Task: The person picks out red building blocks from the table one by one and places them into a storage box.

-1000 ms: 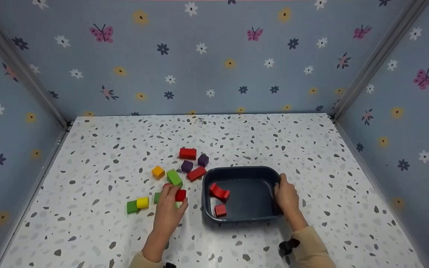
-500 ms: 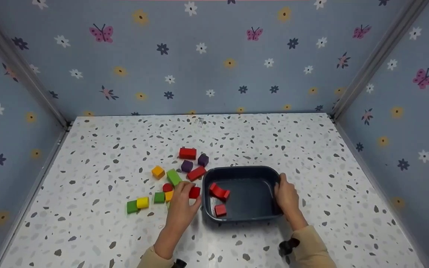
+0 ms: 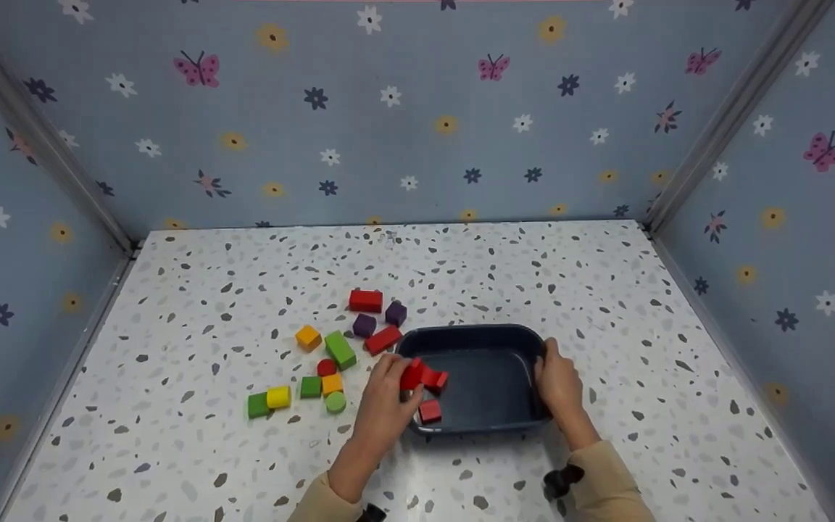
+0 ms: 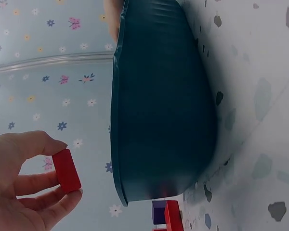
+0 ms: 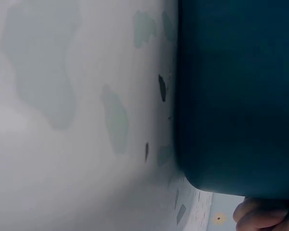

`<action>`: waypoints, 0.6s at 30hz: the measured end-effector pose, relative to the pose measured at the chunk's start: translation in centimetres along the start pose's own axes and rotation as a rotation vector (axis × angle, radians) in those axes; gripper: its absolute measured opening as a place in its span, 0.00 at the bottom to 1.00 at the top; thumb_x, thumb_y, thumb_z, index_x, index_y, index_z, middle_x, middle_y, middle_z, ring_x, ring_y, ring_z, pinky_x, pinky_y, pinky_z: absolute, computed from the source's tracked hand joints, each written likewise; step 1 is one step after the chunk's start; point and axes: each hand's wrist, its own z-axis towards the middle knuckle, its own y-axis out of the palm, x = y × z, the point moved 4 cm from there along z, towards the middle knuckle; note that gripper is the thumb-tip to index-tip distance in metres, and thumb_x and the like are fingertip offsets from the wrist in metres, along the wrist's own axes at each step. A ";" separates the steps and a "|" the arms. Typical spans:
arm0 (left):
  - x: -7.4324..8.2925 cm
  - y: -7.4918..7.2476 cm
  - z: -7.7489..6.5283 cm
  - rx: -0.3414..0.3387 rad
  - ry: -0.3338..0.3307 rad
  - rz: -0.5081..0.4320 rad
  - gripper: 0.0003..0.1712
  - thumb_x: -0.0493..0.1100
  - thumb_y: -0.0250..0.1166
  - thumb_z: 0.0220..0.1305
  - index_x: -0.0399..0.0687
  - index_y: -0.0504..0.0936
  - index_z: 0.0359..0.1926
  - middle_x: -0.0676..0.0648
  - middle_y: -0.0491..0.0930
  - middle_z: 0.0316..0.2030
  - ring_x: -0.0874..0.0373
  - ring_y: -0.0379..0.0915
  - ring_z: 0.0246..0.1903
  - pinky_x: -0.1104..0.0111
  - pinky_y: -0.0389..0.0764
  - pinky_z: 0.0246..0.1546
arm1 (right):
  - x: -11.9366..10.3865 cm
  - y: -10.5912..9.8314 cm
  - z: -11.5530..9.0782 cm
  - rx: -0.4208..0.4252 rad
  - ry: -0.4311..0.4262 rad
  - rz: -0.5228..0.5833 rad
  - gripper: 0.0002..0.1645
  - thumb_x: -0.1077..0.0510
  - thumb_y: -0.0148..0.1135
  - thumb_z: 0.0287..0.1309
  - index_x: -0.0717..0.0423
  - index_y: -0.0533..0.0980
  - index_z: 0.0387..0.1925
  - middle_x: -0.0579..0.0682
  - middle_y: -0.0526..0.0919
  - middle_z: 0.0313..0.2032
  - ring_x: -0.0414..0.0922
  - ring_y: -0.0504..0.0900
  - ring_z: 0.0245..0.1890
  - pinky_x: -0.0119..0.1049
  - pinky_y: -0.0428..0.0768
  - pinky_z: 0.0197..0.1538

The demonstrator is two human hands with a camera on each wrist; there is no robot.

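In the head view my left hand [image 3: 383, 406] is over the left rim of a dark blue rectangular tub [image 3: 493, 384]. It pinches a red block [image 4: 66, 171] between thumb and fingers, raised above the rim in the left wrist view. Inside the tub, near its left end, lie a red curved block [image 3: 433, 379] and a small red block [image 3: 430, 412]. My right hand [image 3: 559, 378] grips the tub's right rim; the right wrist view shows mostly the tub's outer wall and some fingers [image 5: 260, 216].
Left of the tub lie loose blocks: two red bricks [image 3: 365, 301], two purple cubes [image 3: 364, 325], a light green brick [image 3: 341, 350], orange cubes [image 3: 308, 338], a red round piece [image 3: 326, 368], green blocks [image 3: 310, 387] and a yellow cylinder [image 3: 278, 396]. Patterned walls [image 3: 417, 145] enclose the speckled table.
My left hand has picked the red block out of the pile and carried it right, up to the tub's left rim. My right hand and the tub have stayed put.
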 end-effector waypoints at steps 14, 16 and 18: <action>1.0 2.4 0.1 -0.014 0.072 -0.028 0.18 0.34 0.67 0.46 0.34 0.76 0.41 0.43 0.70 0.40 0.51 0.69 0.40 0.65 0.76 0.38 | 0.0 -0.1 -0.1 0.016 -0.002 -0.007 0.09 0.62 0.49 0.57 0.59 0.65 0.40 0.61 0.77 0.24 0.55 0.76 0.19 0.46 0.68 0.18; 1.0 2.8 0.1 -0.023 0.073 -0.037 0.18 0.34 0.67 0.46 0.35 0.76 0.41 0.44 0.70 0.39 0.52 0.69 0.41 0.67 0.76 0.36 | 0.0 -0.1 -0.1 0.019 -0.005 -0.006 0.09 0.62 0.49 0.57 0.60 0.65 0.40 0.62 0.77 0.24 0.55 0.76 0.19 0.46 0.68 0.18; 1.0 3.2 0.2 -0.029 0.087 -0.047 0.17 0.33 0.67 0.45 0.34 0.76 0.40 0.43 0.70 0.39 0.52 0.69 0.40 0.70 0.77 0.33 | 0.0 -0.1 -0.1 0.025 -0.009 -0.008 0.09 0.62 0.49 0.57 0.60 0.65 0.40 0.62 0.77 0.24 0.55 0.76 0.19 0.46 0.68 0.17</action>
